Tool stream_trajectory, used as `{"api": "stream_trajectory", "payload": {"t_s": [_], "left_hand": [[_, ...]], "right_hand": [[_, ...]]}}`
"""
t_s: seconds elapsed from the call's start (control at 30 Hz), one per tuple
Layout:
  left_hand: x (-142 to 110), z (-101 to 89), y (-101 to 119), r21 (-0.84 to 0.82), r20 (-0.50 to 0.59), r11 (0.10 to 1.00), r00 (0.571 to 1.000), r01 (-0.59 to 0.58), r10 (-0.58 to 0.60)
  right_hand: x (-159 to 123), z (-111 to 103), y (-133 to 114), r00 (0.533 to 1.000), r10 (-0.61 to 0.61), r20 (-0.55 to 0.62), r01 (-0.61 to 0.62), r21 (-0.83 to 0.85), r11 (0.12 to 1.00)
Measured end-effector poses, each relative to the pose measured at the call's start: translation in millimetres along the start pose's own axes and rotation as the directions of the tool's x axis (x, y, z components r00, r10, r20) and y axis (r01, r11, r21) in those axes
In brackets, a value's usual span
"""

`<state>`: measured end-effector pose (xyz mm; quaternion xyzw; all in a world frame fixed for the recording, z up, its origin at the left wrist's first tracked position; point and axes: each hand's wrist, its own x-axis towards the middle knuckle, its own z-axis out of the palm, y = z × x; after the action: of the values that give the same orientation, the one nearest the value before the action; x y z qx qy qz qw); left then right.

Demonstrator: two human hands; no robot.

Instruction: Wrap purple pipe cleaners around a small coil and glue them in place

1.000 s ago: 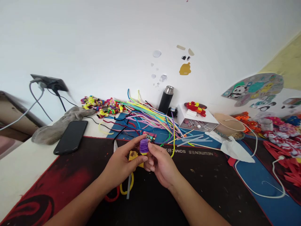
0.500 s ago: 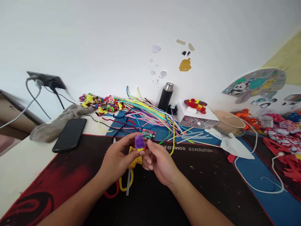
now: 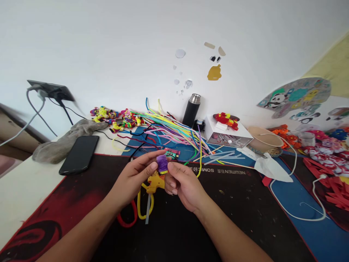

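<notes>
Both my hands meet over the black and red desk mat. A small purple fuzzy coil of pipe cleaner is pinched between my left hand and my right hand; thumbs and fingertips of both press on it. Just beneath the hands lies a yellow glue gun with a glue stick poking toward me. A red loop and a yellow loop of pipe cleaner lie on the mat below my left hand.
A pile of coloured pipe cleaners spreads behind the hands. A black phone and grey cloth lie at left. A black flask, a white box, clear glue sticks, a white cable and red paper flowers are at right.
The purple coil has stayed between both hands while they shifted slightly. The camera view tilted a little, so more of the red and yellow loops shows below my left hand.
</notes>
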<state>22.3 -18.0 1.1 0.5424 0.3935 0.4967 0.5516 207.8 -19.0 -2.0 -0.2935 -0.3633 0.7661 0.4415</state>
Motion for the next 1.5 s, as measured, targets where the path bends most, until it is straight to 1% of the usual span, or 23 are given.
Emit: {"api": "stream_trajectory", "payload": {"t_s": [0.07, 0.2, 0.3, 0.4, 0.67, 0.77, 0.97, 1.23, 1.5], "left_hand": [[1.1, 0.2, 0.3, -0.038, -0.02, 0.999, 0.999, 0.032, -0.032], [2.6, 1.7, 0.5, -0.125, -0.065, 0.99, 0.996, 0.056, -0.065], [4.2, 1.9, 1.7, -0.208, -0.109, 0.977, 0.991, 0.055, -0.079], [6.0, 1.5, 3.4, -0.252, -0.119, 0.967, 0.99, 0.042, -0.075], [6.7, 1.4, 1.0, -0.216, -0.152, 0.976, 0.987, 0.028, -0.062], [6.3, 2.1, 0.0, -0.18, -0.153, 0.983, 0.987, 0.026, -0.054], [4.8, 5.9, 3.0, -0.143, -0.141, 0.989, 0.989, 0.03, -0.05], [3.7, 8.1, 3.1, -0.106, -0.167, 0.994, 0.985, 0.025, -0.042], [4.6, 7.2, -1.1, -0.128, -0.185, 0.99, 0.98, 0.051, -0.074]], "right_hand": [[0.2, -0.4, 1.2, 1.0, 0.013, 0.015, -0.013, -0.002, 1.0], [0.3, 0.5, 1.5, 1.0, 0.02, 0.019, -0.02, -0.011, 1.0], [0.5, 1.7, 0.9, 1.0, 0.008, 0.005, -0.007, -0.027, 1.0], [0.7, 2.3, 1.3, 1.0, -0.006, -0.013, 0.005, -0.045, 0.999], [0.2, -0.5, 6.6, 1.0, -0.016, 0.027, 0.019, -0.103, 0.994], [0.3, -2.0, 9.4, 1.0, -0.019, 0.022, 0.022, -0.148, 0.989], [0.8, -0.6, 11.2, 1.0, -0.02, 0.007, 0.021, -0.167, 0.986], [-0.3, 3.1, 8.5, 0.997, -0.08, -0.012, 0.074, -0.281, 0.957], [-0.5, 1.9, 10.3, 0.996, -0.085, -0.012, 0.078, -0.286, 0.955]]}}
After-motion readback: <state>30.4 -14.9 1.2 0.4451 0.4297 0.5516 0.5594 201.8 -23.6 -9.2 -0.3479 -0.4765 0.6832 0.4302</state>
